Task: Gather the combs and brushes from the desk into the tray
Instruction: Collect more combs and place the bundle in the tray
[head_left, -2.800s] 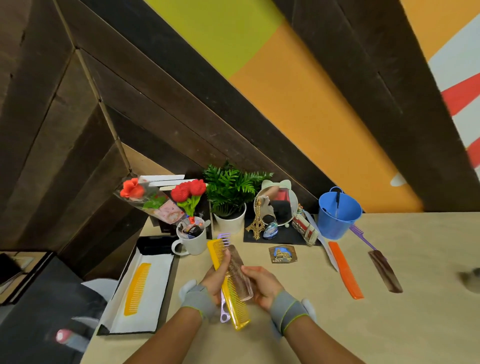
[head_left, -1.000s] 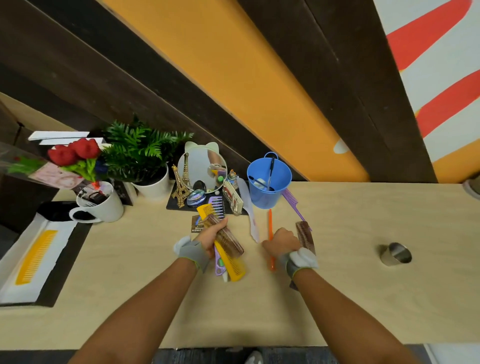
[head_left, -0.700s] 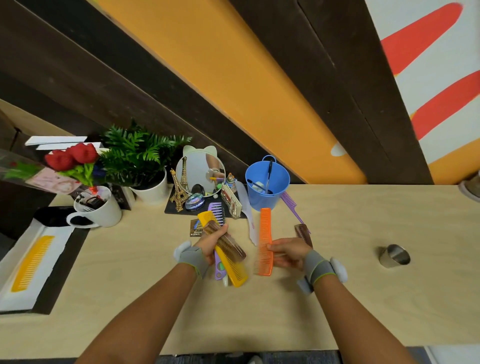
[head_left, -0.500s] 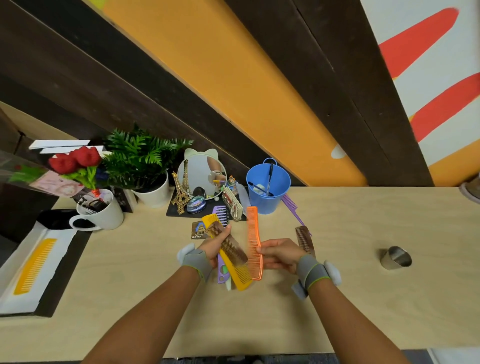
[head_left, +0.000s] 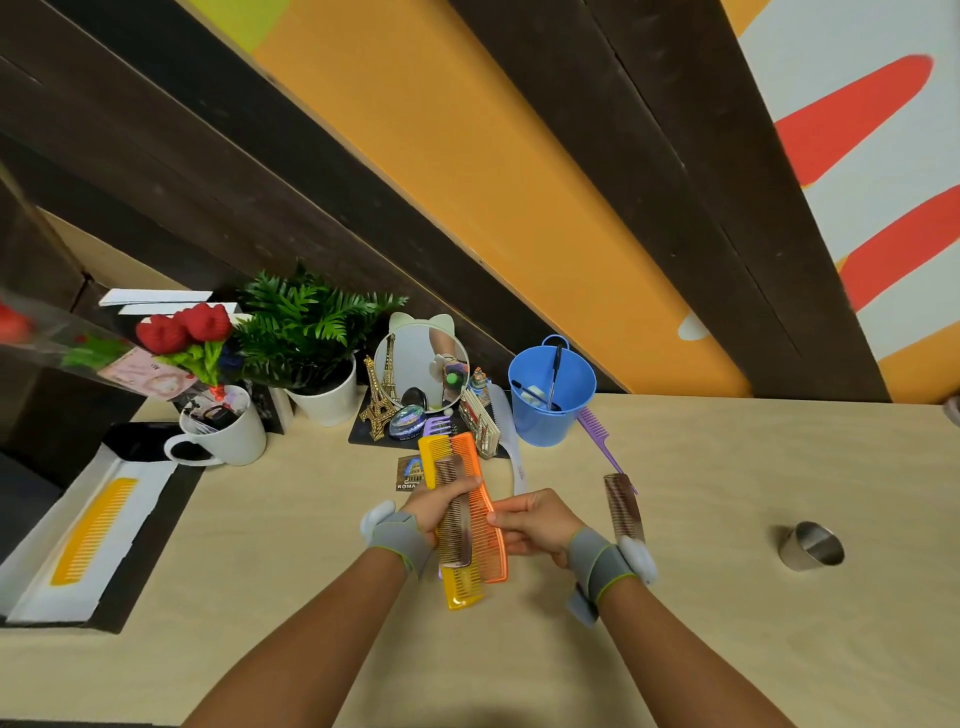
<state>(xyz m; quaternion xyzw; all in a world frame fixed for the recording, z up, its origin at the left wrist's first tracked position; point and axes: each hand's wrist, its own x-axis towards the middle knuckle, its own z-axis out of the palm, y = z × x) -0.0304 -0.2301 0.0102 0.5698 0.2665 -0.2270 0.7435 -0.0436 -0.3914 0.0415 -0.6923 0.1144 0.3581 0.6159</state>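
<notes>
Combs (head_left: 460, 525) bunched in left hand (head_left: 434, 512), clamped round yellow, brown and orange together; right hand (head_left: 535, 525) pinching orange comb (head_left: 485, 519) at its edge. Tray (head_left: 150, 525) far left of blue bucket (head_left: 550, 395), one yellow comb inside. Risks, likely: fanned bundle slipping on carry; brown comb (head_left: 623, 506) and purple tail comb (head_left: 597, 436) right of bucket left behind on counter (head_left: 727, 571)

A personal dressing corner in a home or staged room; a pale wooden bench (head_left: 727, 519) carries a cat-eared mirror (head_left: 421, 371) at twelve o'clock, potted fern (head_left: 311, 332), souvenir Eiffel Tower (head_left: 378, 400); striped painted wall (head_left: 519, 182) behind.
</notes>
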